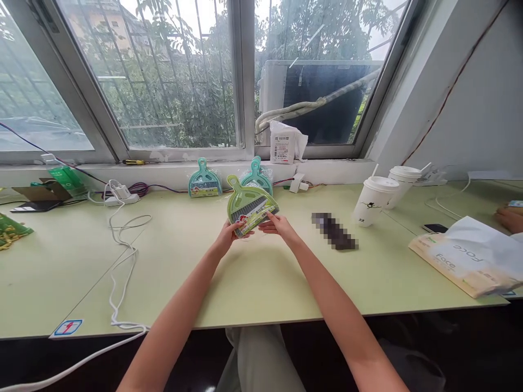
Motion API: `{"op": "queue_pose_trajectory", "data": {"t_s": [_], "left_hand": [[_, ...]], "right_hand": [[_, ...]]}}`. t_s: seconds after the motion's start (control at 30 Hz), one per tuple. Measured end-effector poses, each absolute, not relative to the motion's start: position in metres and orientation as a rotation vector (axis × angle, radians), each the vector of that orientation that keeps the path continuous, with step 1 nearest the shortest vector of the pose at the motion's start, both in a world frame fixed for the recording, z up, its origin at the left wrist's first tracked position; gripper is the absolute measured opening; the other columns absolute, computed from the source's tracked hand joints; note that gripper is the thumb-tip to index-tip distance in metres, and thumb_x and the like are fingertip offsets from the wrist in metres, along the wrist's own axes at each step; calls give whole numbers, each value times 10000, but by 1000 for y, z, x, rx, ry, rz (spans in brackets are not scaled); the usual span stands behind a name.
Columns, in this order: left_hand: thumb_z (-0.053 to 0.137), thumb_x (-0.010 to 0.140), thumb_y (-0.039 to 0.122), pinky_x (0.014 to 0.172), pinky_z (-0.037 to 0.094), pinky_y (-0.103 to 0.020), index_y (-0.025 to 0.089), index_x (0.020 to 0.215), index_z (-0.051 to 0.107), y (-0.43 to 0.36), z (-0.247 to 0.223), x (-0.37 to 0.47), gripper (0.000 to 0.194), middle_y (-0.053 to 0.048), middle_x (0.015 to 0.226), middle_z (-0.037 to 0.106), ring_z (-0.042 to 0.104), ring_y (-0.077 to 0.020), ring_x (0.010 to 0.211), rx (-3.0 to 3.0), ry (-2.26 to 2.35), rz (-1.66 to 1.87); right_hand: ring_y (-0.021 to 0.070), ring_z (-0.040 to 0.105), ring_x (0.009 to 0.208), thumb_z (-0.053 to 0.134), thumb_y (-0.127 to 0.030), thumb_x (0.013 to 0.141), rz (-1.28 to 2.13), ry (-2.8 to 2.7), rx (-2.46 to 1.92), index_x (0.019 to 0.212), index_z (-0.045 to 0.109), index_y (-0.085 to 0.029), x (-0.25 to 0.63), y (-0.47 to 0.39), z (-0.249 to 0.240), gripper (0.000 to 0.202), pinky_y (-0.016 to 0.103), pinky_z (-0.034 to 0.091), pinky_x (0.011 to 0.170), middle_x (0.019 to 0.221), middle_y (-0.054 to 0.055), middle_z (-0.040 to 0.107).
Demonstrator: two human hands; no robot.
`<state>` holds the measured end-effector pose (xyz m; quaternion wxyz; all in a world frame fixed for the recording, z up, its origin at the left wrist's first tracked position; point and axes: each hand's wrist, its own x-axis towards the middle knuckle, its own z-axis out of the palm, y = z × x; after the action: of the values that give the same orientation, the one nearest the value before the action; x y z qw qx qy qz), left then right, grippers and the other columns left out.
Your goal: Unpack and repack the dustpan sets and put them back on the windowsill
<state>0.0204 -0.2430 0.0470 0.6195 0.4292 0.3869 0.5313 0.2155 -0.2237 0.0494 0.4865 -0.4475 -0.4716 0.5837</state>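
A green dustpan and brush set (250, 204) with a printed label is held up over the table, tilted, its handle toward the upper left. My left hand (229, 237) grips its lower left edge with the thumb in front. My right hand (279, 226) grips the lower right edge, thumb on the label. Behind it, a teal dustpan set (205, 181) in clear wrap leans upright against the wall under the window. More teal dustpans (256, 175) lean there to the right, partly hidden by the green one.
White cables (131, 249) run down the table's left side. Two white cups (372, 202) (404, 177), a pixelated dark object (335, 232) and a tissue pack (461, 260) lie right. Another person's hand (509, 219) shows at the far right edge. A screwdriver (133, 162) rests on the sill.
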Motion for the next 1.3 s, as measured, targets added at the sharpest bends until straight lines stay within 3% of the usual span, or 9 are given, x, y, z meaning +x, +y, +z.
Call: {"op": "queue_pose_trajectory", "data": {"t_s": [0.13,0.27,0.43,0.6,0.83,0.97,1.1,1.17,1.3], "left_hand": [[653,663,113,742,628,-437,151,1107,517,-240,50,9,467,-90,1020,701,712,-253,872,837,896,1354],[632,679,88,762,633,-384,126,1028,583,-237,53,-1,354,-78,941,711,701,-217,850,718,905,1402],[612,731,116,658,613,-262,98,1050,633,-233,50,-9,321,-98,899,719,699,-185,762,693,936,1362],[607,791,180,614,592,-248,93,1238,576,-231,43,-14,456,-124,991,721,700,-183,755,799,932,1238],[669,817,249,566,544,-206,74,1292,514,-236,38,-18,529,-201,1091,698,671,-134,622,1035,839,902],[708,800,296,569,534,-217,76,1217,541,-241,41,-16,500,-218,1087,695,687,-155,655,1138,870,822],[731,781,359,594,537,-260,120,1219,531,-243,43,-19,537,-207,1078,701,705,-197,698,1227,871,797],[731,777,403,589,531,-264,141,1237,513,-242,43,-21,573,-203,1070,705,707,-206,701,1268,866,788],[659,792,561,589,534,-261,163,1236,521,-241,42,-20,612,-194,1098,690,711,-215,743,1297,846,793]], "right_hand": [[174,690,626,456,-351,958,827,-1400,-1275,923,675,-154,229,-221,45,296,330,574,689,819,93,734],[235,651,996,476,-149,891,176,-1692,-1269,1106,674,-254,237,-222,41,310,371,529,853,1101,54,707],[264,454,1274,549,-130,852,-67,-1881,-1111,1290,582,-293,239,-225,40,468,435,446,1013,1412,27,510],[245,533,1141,517,-266,933,18,-1757,-1017,970,716,-278,237,-223,40,203,407,439,982,1197,39,649],[225,628,992,619,-353,866,318,-1548,-938,786,684,-229,237,-215,43,161,392,449,942,982,54,710],[234,598,1019,665,-357,808,327,-1488,-1008,731,667,-206,238,-212,38,169,402,447,950,1016,85,664],[208,616,981,664,-346,787,496,-1424,-980,899,685,-196,234,-211,31,188,337,517,814,1168,105,610],[179,643,876,690,-324,757,673,-1355,-990,1099,653,-217,232,-210,27,360,320,533,763,1186,88,632],[171,663,782,801,-284,607,1092,-1159,-1020,1086,671,-180,232,-200,19,507,345,549,783,965,46,727]]}}
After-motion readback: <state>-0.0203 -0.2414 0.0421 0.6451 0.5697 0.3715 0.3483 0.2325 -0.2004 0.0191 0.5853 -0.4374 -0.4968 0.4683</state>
